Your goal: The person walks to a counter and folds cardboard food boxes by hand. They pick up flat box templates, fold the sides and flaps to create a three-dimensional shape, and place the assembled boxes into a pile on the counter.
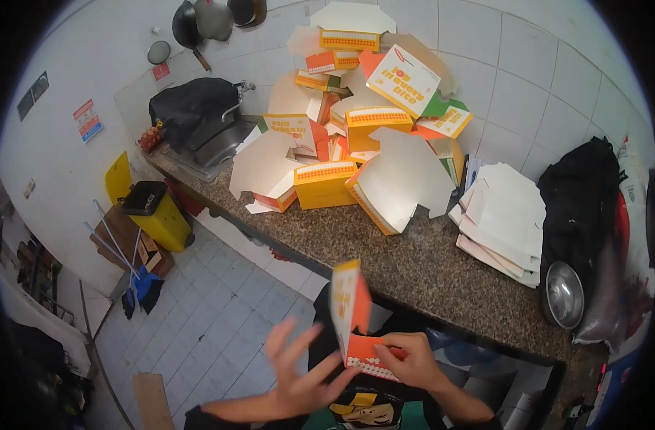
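A half-folded box (355, 322) is shown at lower centre, in front of the bench (413, 265). It is pinched at its lower flap by the right hand (413, 362); the left hand (299, 376) is spread beside it, fingertips touching. Finished boxes (356, 136) are piled at upper centre. Flat blanks (503, 218) are stacked at right, judged unfolded as yet.

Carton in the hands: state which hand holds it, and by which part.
The right hand pinches the carton at its lower orange flap. The left hand is open beside it, holding nothing.
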The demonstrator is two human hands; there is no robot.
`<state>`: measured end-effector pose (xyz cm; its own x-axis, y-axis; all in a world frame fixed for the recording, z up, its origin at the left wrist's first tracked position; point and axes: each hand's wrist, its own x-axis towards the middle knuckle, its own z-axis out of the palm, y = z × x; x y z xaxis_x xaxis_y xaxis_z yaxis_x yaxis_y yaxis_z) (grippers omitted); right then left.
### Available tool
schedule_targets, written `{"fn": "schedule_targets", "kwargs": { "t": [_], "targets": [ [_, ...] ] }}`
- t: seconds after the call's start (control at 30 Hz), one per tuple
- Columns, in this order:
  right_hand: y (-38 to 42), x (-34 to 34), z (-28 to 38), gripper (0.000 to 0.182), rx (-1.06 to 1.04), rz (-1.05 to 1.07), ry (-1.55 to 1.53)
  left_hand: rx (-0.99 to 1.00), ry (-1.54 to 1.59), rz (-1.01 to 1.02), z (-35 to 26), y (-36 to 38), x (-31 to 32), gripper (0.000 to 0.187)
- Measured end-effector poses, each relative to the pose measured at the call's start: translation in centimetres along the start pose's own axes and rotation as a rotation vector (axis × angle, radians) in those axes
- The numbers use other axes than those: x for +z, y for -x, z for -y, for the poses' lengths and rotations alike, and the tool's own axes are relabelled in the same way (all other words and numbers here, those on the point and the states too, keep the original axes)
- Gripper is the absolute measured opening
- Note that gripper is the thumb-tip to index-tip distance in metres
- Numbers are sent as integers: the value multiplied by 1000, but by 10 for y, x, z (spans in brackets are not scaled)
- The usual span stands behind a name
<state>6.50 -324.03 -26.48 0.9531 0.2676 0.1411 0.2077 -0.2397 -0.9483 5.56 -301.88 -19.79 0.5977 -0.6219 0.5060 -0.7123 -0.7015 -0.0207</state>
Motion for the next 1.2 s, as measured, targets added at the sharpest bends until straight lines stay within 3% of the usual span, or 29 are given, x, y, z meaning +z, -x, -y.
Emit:
{"fn": "schedule_targets", "kwargs": {
  "t": [0.03, 0.07, 0.1, 0.13, 0.2, 0.23, 0.3, 0.4, 0.47, 0.57, 0.63, 0.77, 0.9, 1.0, 1.07, 1.1, 1.17, 1.2],
  "targets": [
    [3, 4, 1, 15, -2, 3, 9, -93, 291, -220, -8, 27, 20, 76],
    [7, 17, 1, 12, -18, -146, -243, -184, 580, -436, -14, 50, 38, 84],
    [9, 33, 2, 19, -37, -297, -499, -181, 577, -437, -21, 60, 53, 84],
    [5, 51, -5, 29, -124, -342, -559, -401, 839, -382, -33, 65, 69, 91],
    [-3, 69, -12, 30, -197, -317, -406, -569, 1111, -427, -36, 66, 102, 95],
    [-7, 75, -14, 32, -277, -293, -243, -574, 1108, -429, -31, 66, 109, 95],
    [-12, 87, -20, 27, -191, -266, -312, -708, 1055, -517, -26, 64, 114, 81],
    [-25, 87, -18, 27, -168, -186, -409, -645, 937, -542, -20, 58, 116, 81],
    [-34, 74, -9, 30, -354, -214, -188, -629, 823, -541, -14, 61, 118, 82],
    [-41, 47, -5, 34, -380, -156, -192, -488, 822, -550, 9, 70, 123, 80],
    [-30, 45, -22, 38, -297, -106, -132, -337, 531, -463, 22, 67, 115, 80],
    [-19, 69, -68, 46, -193, -45, 58, -353, 474, -409, 27, 62, 112, 72],
    [-28, 65, -52, 52, -164, 48, -13, -385, 796, -487, 14, 69, 125, 65],
    [-36, 35, -31, 57, -155, 265, 14, -346, 635, -380, 15, 71, 119, 63],
    [-39, -2, 0, 60, -191, 457, 133, -591, 1169, -345, 26, 93, 134, 59],
    [-42, -21, 18, 62, -238, 541, 229, -589, 1170, -348, 33, 98, 131, 59],
    [-41, -61, 48, 66, -457, 618, 575, -882, 1291, -199, 47, 110, 120, 62],
    [-37, -63, 48, 63, -472, 648, 591, -1025, 1636, -196, 54, 130, 141, 70]
  ]
}}
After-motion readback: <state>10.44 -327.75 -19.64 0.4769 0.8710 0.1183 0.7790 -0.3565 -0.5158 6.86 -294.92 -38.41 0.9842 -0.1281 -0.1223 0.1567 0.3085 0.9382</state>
